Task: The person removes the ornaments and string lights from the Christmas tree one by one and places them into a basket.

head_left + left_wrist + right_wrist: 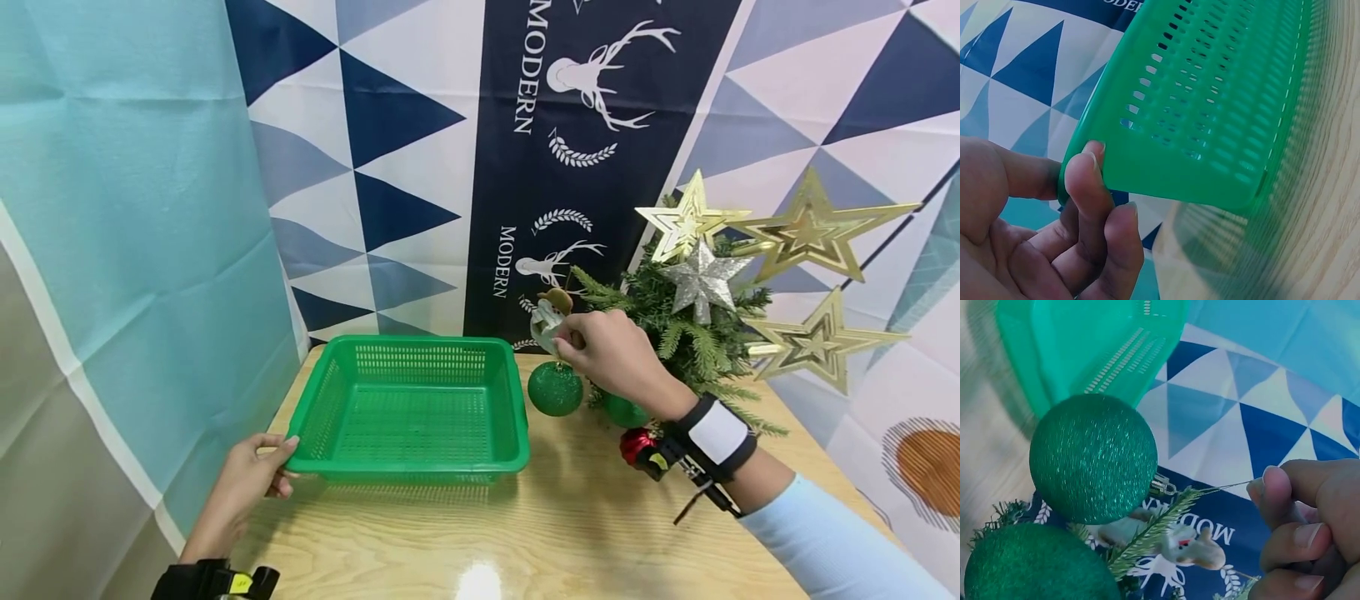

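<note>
With thumb and fingertip, my right hand pinches the thin string of a green glitter bauble. The bauble hangs beside the right end of a green plastic basket, below rim height. At the basket's near left corner, my left hand grips the rim; the left wrist view shows fingertips against the outer wall. A small snowman ornament with a brown hat hangs behind the string in the right wrist view. Another green bauble hangs close by on the small Christmas tree.
Gold stars and a silver glitter star stick out from the tree's top and right side. A red ornament shows beneath my right wrist. The wooden table meets patterned cloth at the back and left.
</note>
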`<state>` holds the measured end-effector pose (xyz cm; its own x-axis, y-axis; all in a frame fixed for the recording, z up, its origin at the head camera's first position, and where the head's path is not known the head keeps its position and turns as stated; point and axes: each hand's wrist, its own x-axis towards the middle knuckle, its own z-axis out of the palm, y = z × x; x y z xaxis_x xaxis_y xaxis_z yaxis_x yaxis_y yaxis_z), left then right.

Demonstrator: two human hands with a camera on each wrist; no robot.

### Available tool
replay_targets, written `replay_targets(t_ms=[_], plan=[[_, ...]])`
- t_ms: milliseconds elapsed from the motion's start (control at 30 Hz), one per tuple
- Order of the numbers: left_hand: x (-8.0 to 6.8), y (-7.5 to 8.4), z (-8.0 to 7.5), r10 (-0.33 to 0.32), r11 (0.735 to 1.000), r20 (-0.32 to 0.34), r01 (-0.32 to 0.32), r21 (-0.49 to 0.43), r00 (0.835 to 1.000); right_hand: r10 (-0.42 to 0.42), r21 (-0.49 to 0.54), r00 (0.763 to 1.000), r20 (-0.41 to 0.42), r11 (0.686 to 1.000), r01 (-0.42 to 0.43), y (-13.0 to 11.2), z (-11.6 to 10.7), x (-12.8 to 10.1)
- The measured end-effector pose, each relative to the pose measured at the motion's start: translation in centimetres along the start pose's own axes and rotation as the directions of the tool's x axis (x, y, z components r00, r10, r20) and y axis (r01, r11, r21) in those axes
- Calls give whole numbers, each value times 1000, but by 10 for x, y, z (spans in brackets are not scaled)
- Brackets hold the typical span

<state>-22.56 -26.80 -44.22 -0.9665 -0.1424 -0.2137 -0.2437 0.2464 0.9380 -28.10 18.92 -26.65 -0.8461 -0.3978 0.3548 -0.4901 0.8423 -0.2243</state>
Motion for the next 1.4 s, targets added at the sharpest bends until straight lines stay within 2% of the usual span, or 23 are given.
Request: replay_targets(t_ms=[167, 367, 467, 767, 1400], plan=[[1, -1, 0, 0, 1000, 8, 0, -5, 1000, -10, 60, 999, 34, 998, 8, -2, -4, 1], [1, -3, 0, 8, 1000, 19, -7, -27, 1000, 19, -20, 995, 98, 1000, -17, 3, -6, -4], [1, -3, -1, 5, 1000, 15, -4, -29, 1000, 22, -26, 992, 122, 999, -19, 6, -2, -6], [1, -3, 1, 6, 999, 19, -5, -35, 1000, -38, 45, 995, 87, 998, 34, -2, -2, 1], [1, -7, -1, 56, 998, 40, -55, -6, 998, -53, 37, 997, 58, 998, 51, -10, -1, 2]])
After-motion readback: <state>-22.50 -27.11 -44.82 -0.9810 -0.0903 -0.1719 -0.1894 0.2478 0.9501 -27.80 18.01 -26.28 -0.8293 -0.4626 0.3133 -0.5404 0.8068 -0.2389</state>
